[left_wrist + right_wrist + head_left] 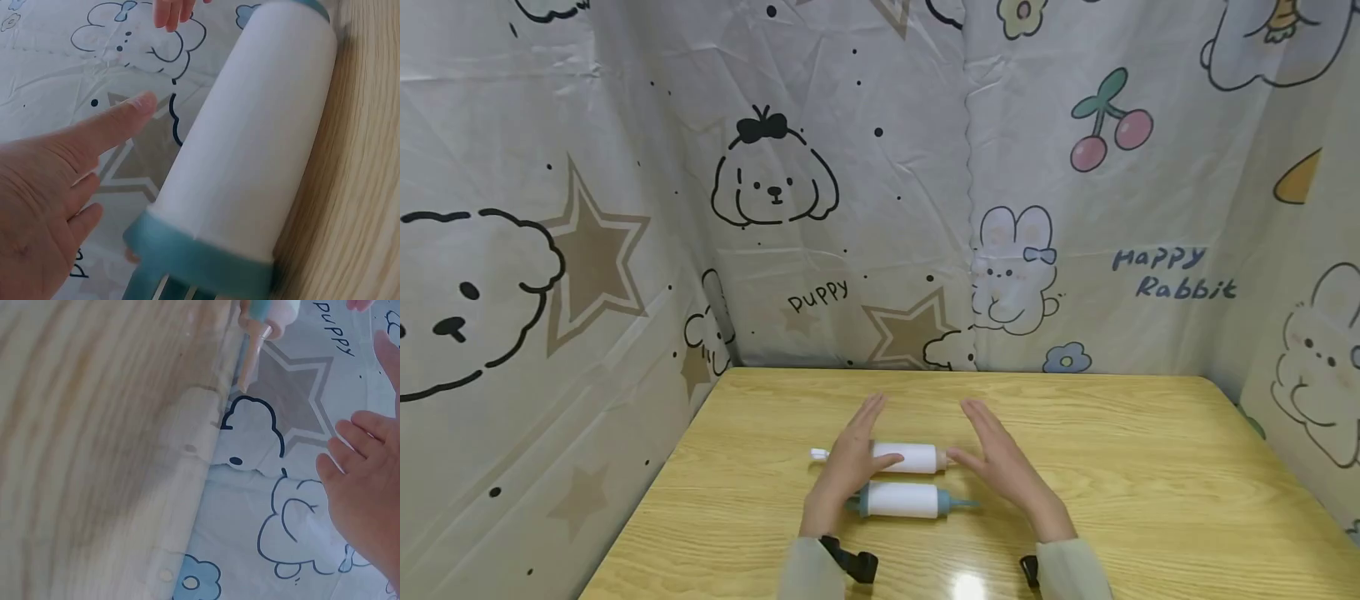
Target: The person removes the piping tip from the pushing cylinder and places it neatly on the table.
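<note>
Two white tubes lie side by side across the wooden table. The near tube has teal end caps and a teal nozzle pointing right; it fills the left wrist view. The far tube has a peach right end and a small white tip on its left. My left hand lies flat over the left part of the tubes, fingers straight, thumb on the far tube. My right hand hovers at their right ends, fingers straight, thumb close to the peach end. The right wrist view shows the right hand's spread fingers and a peach nozzle.
Cloth printed with cartoon puppies, rabbits and stars walls the table on the left, back and right. Black camera straps sit on both wrists. Bare wood stretches to the right of the hands and toward the front edge.
</note>
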The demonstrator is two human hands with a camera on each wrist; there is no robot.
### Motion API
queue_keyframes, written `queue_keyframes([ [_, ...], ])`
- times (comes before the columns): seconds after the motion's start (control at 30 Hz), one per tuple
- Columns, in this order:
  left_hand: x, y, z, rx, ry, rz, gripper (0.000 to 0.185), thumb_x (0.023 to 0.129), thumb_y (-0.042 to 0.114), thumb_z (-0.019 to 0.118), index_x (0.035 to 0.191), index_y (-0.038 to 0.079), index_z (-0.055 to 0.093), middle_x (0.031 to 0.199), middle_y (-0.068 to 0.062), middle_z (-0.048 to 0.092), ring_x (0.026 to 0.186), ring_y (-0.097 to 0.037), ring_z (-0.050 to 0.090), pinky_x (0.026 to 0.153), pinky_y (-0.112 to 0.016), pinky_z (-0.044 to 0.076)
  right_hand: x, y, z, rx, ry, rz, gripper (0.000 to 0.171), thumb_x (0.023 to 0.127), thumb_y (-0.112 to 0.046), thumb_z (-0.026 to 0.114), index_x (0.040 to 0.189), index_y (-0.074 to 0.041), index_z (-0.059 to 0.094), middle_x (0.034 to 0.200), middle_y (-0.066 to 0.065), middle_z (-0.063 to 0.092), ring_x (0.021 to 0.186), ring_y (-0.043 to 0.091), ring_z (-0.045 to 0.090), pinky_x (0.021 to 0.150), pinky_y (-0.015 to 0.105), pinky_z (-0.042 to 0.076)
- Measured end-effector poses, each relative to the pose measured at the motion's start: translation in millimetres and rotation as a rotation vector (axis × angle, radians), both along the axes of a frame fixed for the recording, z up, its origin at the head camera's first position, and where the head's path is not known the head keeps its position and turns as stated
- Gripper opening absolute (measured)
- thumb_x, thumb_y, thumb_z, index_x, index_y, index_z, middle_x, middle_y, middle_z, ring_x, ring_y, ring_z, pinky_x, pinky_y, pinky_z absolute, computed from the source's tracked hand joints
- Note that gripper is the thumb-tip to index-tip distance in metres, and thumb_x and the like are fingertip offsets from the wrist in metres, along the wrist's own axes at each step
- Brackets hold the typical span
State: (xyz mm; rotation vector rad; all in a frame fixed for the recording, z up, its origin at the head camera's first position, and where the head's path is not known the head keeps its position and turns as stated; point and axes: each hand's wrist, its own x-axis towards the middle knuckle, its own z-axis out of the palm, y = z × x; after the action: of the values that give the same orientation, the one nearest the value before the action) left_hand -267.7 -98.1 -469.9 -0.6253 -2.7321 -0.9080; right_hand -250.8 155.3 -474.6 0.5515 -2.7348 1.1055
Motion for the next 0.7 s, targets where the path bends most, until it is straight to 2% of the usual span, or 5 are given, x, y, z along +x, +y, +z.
queue_keyframes([
  [0.3, -5.7, -18, 2.1, 0.007, -0.195, -0.02, 0.08, 0.079, 0.029, 0.074, 0.146, 0.019, 0.032, 0.15, -0.006, 0.034, 0.136, -0.029, 0.037, 0.105, -0.046, 0.039, -5.7, -9, -1.1, 0.019, -0.117, 0.059, 0.069, 0.087, -0.034, 0.064, 0.145, -0.01, 0.033, 0.15, 0.014, 0.033, 0.139, 0.033, 0.029, 0.113, 0.052, 0.025],
  [0.4, -7.6, -23, -0.2, 0.008, -0.249, -0.017, 0.077, 0.079, 0.029, 0.075, 0.144, 0.015, 0.036, 0.148, -0.009, 0.038, 0.133, -0.032, 0.04, 0.103, -0.047, 0.041, -6.7, -10, -3.7, 0.032, -0.146, 0.082, 0.063, 0.089, -0.031, 0.062, 0.142, -0.007, 0.037, 0.147, 0.017, 0.036, 0.137, 0.034, 0.032, 0.112, 0.053, 0.026],
  [0.6, -12.7, -29, -5.6, -0.022, -0.306, -0.023, 0.073, 0.078, 0.032, 0.075, 0.14, 0.011, 0.042, 0.144, -0.013, 0.043, 0.127, -0.033, 0.045, 0.1, -0.049, 0.043, -10.1, -14, -7.9, 0.1, -0.118, 0.118, 0.053, 0.091, -0.025, 0.061, 0.135, -0.001, 0.046, 0.138, 0.019, 0.047, 0.129, 0.036, 0.043, 0.108, 0.052, 0.034],
  [0.7, -14.2, -30, -6.0, -0.021, -0.329, -0.045, 0.071, 0.078, 0.03, 0.075, 0.138, 0.01, 0.044, 0.142, -0.014, 0.044, 0.116, -0.03, 0.056, 0.096, -0.046, 0.047, -13.5, -15, -9.4, 0.135, -0.11, 0.128, 0.048, 0.091, -0.024, 0.061, 0.13, 0.001, 0.05, 0.133, 0.019, 0.052, 0.125, 0.036, 0.047, 0.105, 0.05, 0.037],
])
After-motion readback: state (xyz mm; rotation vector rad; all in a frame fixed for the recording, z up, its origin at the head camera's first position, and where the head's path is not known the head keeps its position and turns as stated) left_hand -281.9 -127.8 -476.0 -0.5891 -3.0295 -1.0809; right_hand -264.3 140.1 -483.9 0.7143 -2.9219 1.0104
